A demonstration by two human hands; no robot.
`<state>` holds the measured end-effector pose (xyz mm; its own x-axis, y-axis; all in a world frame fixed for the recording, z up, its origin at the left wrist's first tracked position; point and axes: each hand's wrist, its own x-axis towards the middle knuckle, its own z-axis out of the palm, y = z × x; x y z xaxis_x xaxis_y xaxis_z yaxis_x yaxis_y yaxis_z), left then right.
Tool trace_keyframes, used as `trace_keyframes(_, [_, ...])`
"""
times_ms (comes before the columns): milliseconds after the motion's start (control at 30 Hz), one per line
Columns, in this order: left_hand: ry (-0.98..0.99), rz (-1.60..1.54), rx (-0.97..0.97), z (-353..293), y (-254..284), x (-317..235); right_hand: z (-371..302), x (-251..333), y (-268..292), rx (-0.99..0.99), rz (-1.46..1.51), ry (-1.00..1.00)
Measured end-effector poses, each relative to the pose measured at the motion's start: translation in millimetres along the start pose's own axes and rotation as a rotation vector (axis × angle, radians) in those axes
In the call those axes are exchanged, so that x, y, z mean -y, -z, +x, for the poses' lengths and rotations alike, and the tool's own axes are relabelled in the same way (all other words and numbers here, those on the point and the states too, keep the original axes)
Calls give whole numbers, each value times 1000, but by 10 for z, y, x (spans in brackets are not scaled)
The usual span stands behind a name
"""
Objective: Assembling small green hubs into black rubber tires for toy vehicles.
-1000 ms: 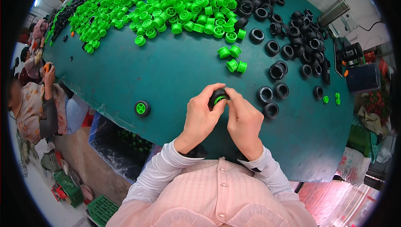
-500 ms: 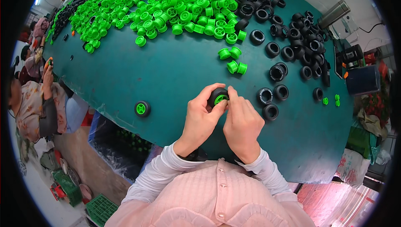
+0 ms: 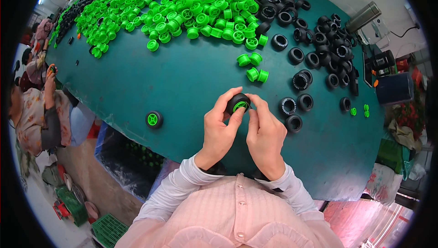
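Between my two hands, above the green table [image 3: 191,93], is a toy wheel [image 3: 238,103] with a black tyre around a bright green rim. My left hand [image 3: 218,127] grips it from the left, thumb against the rim's face and index finger over the tyre. My right hand [image 3: 265,136] is closed on the wheel's right side, its fingertips at the tyre's edge. A fitted wheel [image 3: 154,120] lies on the table to the left. Several loose green rims [image 3: 252,67] sit just beyond my hands, and loose black tyres [image 3: 293,123] lie to the right.
A large heap of green rims [image 3: 182,13] covers the far side. Black tyres [image 3: 335,49] are piled at the far right, near a metal flask [image 3: 363,16] and a dark blue container [image 3: 394,88]. A plastic-lined bin [image 3: 123,161] stands below the left edge. A co-worker [image 3: 41,115] sits at left.
My right thumb and fingers have shifted on the wheel, and more of its green rim shows. The wheel stays in both hands in nearly the same place.
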<state>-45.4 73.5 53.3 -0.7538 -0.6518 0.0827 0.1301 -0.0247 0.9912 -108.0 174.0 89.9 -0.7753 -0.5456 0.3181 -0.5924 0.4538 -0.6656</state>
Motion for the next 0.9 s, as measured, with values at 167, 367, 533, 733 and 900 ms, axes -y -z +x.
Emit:
trace_keyframes(167, [67,47,19,36,8,-59,-21,-13,-65,-66,-99,73])
trace_keyframes(367, [123,177,124,94,104,-79,-51,-20,-112,-42,-206,120])
trace_keyframes(533, [282,303,338,250,217,-308,-38,-35,-98,7,-268,154])
trace_keyframes(733, [51,82,132,132,42,-196,33,-61,-41,-52,-72,72])
trace_keyframes(900, [103,-83,46,12,28,-38,31,-9,-35,-26,-119,97])
